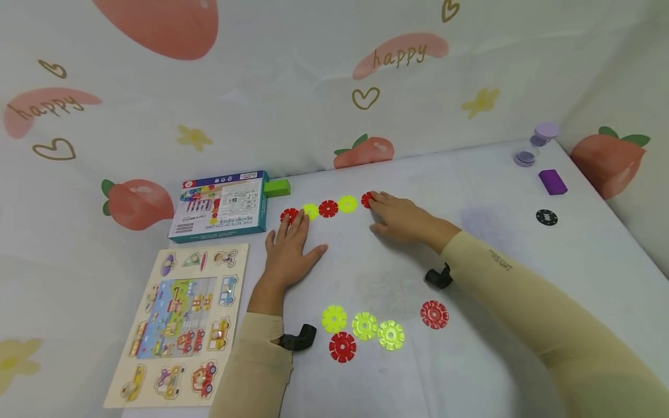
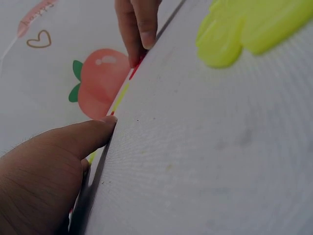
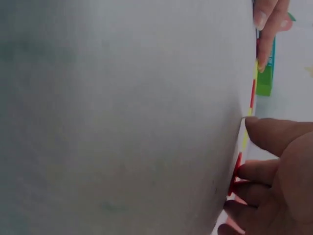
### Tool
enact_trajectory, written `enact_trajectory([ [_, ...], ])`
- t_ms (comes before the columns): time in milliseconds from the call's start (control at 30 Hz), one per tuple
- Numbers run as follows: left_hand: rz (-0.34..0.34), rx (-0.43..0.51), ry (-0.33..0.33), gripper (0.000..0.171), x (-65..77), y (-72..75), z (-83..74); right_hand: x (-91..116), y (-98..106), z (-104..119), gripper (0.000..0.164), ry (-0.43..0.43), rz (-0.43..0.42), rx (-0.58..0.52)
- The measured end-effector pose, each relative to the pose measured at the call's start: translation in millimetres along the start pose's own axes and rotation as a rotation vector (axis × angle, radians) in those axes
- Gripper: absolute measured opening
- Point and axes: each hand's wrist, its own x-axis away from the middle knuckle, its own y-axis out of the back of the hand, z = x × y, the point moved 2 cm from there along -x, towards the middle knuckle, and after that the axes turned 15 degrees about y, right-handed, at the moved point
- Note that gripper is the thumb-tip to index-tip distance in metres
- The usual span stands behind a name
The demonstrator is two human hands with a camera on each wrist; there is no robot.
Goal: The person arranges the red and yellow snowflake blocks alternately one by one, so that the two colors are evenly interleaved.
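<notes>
A row of notched plastic discs lies on the far part of the table: a red disc (image 1: pixel 285 215), a yellow-green disc (image 1: pixel 312 212), a red disc (image 1: pixel 328 208), a yellow-green disc (image 1: pixel 347 204) and a red end disc (image 1: pixel 366 200). My left hand (image 1: pixel 284 258) lies flat, fingertips over the leftmost red disc and at the edge of its neighbour, thumb spread out. With extended fingers my right hand (image 1: pixel 399 219) touches the right-end red disc, covering part of it. In the right wrist view, that red disc (image 3: pixel 235 174) is under the fingertips.
Nearer me lie several loose discs: yellow-green (image 1: pixel 364 326) and red (image 1: pixel 434 314). Left are a wooden puzzle board (image 1: pixel 237 296), a boxed toy (image 1: pixel 225 206) and a green block (image 1: pixel 277 187). Right are an hourglass (image 1: pixel 525 158), a purple block (image 1: pixel 553 182) and a black chip (image 1: pixel 546 217).
</notes>
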Motion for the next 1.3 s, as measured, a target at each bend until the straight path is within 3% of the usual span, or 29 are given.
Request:
enact_trajectory([
  [167,-0.003,-0.003,0.001,0.091,-0.5,-1.2,0.5,-0.4,1.7,6.2,0.077,-0.054,-0.027,0.067],
  [433,-0.009,-0.007,0.006,0.091,-0.6,-2.4,2.6,0.6,4.1,14.7,0.069,-0.036,0.011,0.145],
  [667,-0.006,-0.007,0.000,0.091,-0.4,-2.3,3.0,-4.5,1.7,12.1,0.083,-0.026,0.053,0.102],
  [900,-0.008,-0.009,0.004,0.091,-1.3,-3.3,3.2,-4.2,3.2,11.9,0.076,-0.011,0.045,0.118],
  [1300,-0.007,-0.008,-0.004,0.091,-1.1,-2.2,2.7,-2.4,0.6,1.2,0.087,0.044,0.110,0.068],
])
